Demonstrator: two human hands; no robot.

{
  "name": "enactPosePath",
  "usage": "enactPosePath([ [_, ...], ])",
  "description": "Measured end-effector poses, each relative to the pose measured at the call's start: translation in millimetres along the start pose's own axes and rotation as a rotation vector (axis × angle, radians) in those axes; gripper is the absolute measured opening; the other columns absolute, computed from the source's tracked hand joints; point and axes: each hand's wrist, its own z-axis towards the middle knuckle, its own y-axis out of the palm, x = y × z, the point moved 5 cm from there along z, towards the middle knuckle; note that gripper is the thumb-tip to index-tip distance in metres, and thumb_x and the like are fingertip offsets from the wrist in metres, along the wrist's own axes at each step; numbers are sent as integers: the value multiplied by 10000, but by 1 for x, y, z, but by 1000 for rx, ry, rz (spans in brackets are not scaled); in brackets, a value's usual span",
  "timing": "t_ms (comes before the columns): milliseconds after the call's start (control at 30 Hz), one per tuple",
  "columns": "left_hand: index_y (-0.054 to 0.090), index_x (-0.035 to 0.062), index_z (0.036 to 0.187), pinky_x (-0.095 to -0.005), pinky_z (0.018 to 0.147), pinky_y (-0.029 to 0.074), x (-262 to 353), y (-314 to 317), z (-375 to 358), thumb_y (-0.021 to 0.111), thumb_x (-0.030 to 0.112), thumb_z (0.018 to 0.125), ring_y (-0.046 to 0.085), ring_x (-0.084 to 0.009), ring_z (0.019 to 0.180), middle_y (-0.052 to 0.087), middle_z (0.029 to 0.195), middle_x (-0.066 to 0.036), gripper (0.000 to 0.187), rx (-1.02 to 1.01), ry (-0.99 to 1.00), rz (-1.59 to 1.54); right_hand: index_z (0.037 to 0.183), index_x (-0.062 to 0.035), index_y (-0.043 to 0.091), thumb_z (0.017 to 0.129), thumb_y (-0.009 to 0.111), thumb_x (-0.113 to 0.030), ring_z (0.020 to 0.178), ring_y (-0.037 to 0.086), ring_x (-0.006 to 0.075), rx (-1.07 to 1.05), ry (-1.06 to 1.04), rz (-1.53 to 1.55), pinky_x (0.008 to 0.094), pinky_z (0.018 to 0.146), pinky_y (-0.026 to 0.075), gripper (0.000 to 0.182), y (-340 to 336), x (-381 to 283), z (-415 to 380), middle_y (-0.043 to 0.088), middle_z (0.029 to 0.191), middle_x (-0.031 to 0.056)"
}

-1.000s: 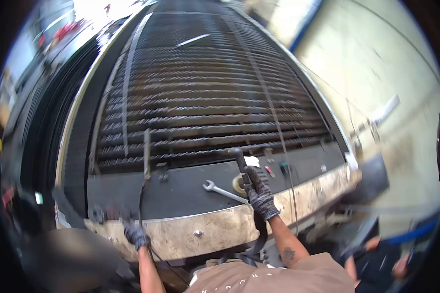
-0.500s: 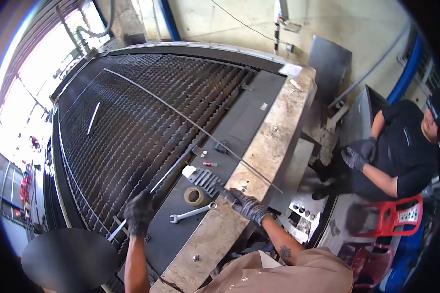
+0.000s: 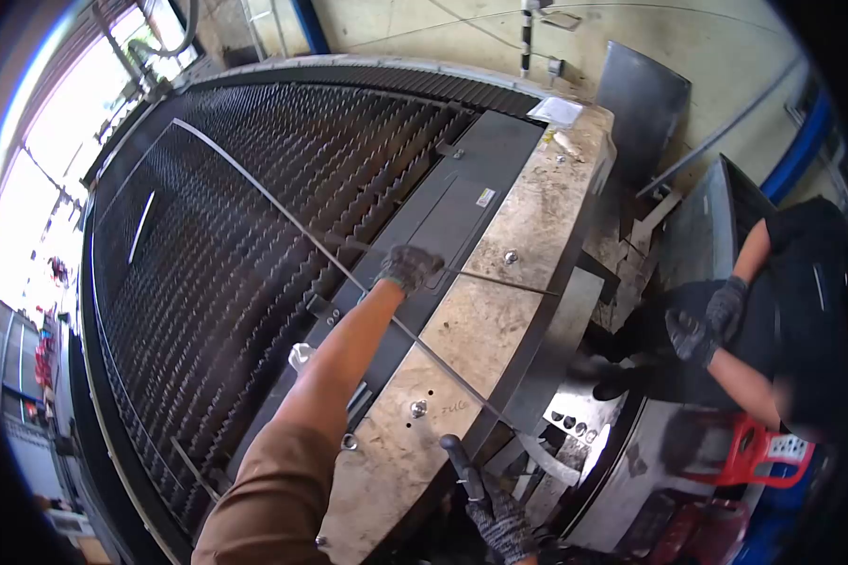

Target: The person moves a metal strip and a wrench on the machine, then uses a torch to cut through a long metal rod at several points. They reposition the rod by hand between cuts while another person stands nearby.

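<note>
My left hand [image 3: 410, 268], in a grey knitted glove, reaches over the dark metal plate [image 3: 462, 198] beside the slatted bed. Its fingers are closed around a thin metal rod [image 3: 504, 281], which sticks out on both sides of the fist; the left part is blurred. My right hand [image 3: 495, 513], gloved too, is low by the near edge of the stained pale ledge [image 3: 481, 330]. Its index finger points outward and the fingers are apart, with nothing seen in them. Below my left forearm, the wrench's ring end [image 3: 349, 441] shows. A white crumpled piece [image 3: 301, 356] lies beside the forearm.
A long bent metal strip [image 3: 273, 202] crosses the slatted bed [image 3: 226, 254] and the ledge. On the right stands a person [image 3: 801, 311] with gloved hands together, near a red plastic chair [image 3: 763, 452]. Metal sheets [image 3: 641, 113] lean against the wall.
My left hand has swung right and away from me with the rod, now over the plate. My right hand has left the ledge items and drawn back towards me. The view has shifted.
</note>
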Motion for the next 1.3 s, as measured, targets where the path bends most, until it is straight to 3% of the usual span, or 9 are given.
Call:
enactPosePath([
  [100,701,214,1169,-510,835,564,0,8,43,481,359,1028,716,-352,1012,740,1113,-154,298,32,-75,-36,1671,-235,212,1044,543,-441,1563,244,246,-216,190,-219,364,1292,159,738,-24,-7,-3,294,1700,85],
  [167,709,199,1152,-485,844,560,-6,26,63,543,325,992,692,-330,1073,709,1228,-132,262,339,-52,123,1627,-179,349,1096,431,-249,1497,373,188,-158,157,256,385,1205,352,542,-36,-23,8,321,1691,82],
  [267,711,177,1131,-475,829,554,-14,26,29,612,306,947,669,-323,1105,689,1210,-121,246,729,-143,-237,1578,-271,398,942,700,-309,1140,642,479,-141,320,170,563,902,539,705,-19,-18,14,657,1305,228],
  [400,705,156,1100,-504,827,547,-30,-4,-118,639,312,925,675,-372,998,687,1091,-144,243,593,-219,-487,1587,-284,389,955,691,-264,1084,669,485,-30,54,120,572,856,536,701,-11,-23,52,678,1271,233],
  [600,742,21,1018,-451,794,551,-30,169,-355,641,341,997,737,-350,917,753,933,-198,336,447,-804,-920,1614,-239,361,1001,683,-248,705,674,156,-42,255,495,331,590,565,693,-40,-67,153,707,1048,83],
  [933,565,53,1461,-330,1017,512,124,86,-325,507,337,1085,631,-185,1183,670,1329,-89,475,171,-155,-2248,1535,-239,462,1019,632,-168,556,609,109,-6,-266,862,278,452,500,548,-89,-396,406,672,862,30],
  [1033,588,27,1410,-340,984,522,86,112,-316,637,355,1021,653,-187,1119,702,1227,-104,511,507,-467,-2101,1391,-225,537,1045,608,-179,508,574,112,-39,-197,696,271,408,477,356,9,-363,515,604,750,5],
  [1133,669,50,1252,-384,850,554,68,143,-288,740,515,909,713,-207,942,762,1070,-99,582,241,-507,-2110,1585,-213,404,1011,612,-198,667,633,144,-17,-245,454,315,545,524,611,124,-236,573,661,1102,82],
  [1300,719,99,1262,-399,954,538,65,192,-289,690,500,919,715,-298,1088,756,1141,-150,528,77,-282,-1620,1635,-318,299,1040,595,-235,567,543,86,164,-409,42,276,485,485,670,174,-147,548,641,891,-2],
])
